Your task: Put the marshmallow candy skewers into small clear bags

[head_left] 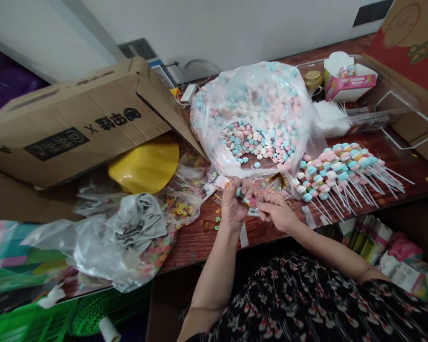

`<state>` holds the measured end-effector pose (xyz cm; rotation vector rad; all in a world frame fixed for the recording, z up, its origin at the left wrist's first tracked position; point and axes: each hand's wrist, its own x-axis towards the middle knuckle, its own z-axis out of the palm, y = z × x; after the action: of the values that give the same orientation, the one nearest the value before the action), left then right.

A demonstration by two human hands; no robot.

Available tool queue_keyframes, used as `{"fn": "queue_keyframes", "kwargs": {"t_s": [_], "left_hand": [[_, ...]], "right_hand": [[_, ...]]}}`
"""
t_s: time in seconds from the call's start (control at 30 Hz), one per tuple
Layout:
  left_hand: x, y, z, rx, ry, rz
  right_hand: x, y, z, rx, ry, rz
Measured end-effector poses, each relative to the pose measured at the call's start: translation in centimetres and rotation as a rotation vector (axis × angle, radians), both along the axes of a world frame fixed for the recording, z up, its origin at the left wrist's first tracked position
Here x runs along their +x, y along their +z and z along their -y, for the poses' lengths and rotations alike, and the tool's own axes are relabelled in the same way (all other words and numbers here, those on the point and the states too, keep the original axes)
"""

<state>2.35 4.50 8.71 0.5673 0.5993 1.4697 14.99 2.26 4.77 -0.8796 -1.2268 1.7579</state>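
Above the table's front edge, my left hand [235, 204] is closed around a short candy skewer [239, 192] with pale blue and pink pieces showing between the fingers. My right hand [276, 211] meets it from the right, its fingers pinched at the skewer's pinkish end; the exact grip there is partly hidden. Just behind the hands a big clear plastic bag [257, 90] lies open, full of pink, blue and white button-shaped candies [249, 140]. To the right rests a pile of finished-looking candy skewers [337, 166] on white sticks.
A cardboard box [74, 128] leans at the left, over a yellow sheet [146, 164]. Bags of ring-shaped gummies [181, 206] and crumpled grey plastic [137, 223] lie nearer. A clear tray [388, 104] holds a pink carton [349, 85]. A green crate [32, 323] stands below left.
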Motion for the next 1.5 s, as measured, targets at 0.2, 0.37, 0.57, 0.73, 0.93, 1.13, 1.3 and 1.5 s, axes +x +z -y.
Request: {"fn": "queue_keyframes", "kwargs": {"t_s": [0.2,0.37,0.57,0.73,0.93,1.13,1.3,1.5], "left_hand": [[-1.5,-0.7,-0.6,-0.046,0.113,0.014],[-1.1,-1.7,-0.5,-0.083,0.113,0.008],[1.2,-2.9,0.6,-0.128,0.104,-0.068],[2.2,-3.8,1.4,-0.139,0.188,-0.231],[1.9,-4.1,2.0,-0.229,0.168,-0.339],[0.0,-2.7,3.4,-0.260,-0.323,-0.434],[0.7,-1.8,4.9,-0.350,-0.989,-0.411],[0.0,-2.8,4.4,-0.141,-1.050,-0.895]], "right_hand": [[1.9,-0.6,0.8,0.712,-0.196,0.521],[1.9,-1.8,1.1,0.786,-0.208,0.630],[-0.1,-1.1,0.4,0.468,-0.208,0.406],[-1.4,-1.6,0.6,0.379,-0.280,0.337],[-0.8,-1.9,0.9,0.549,-0.219,0.393],[4.7,0.7,-1.1,1.104,-0.194,0.721],[6.1,2.8,-3.9,1.419,0.389,0.772],[5.9,2.2,-3.5,1.445,0.632,0.908]]}}
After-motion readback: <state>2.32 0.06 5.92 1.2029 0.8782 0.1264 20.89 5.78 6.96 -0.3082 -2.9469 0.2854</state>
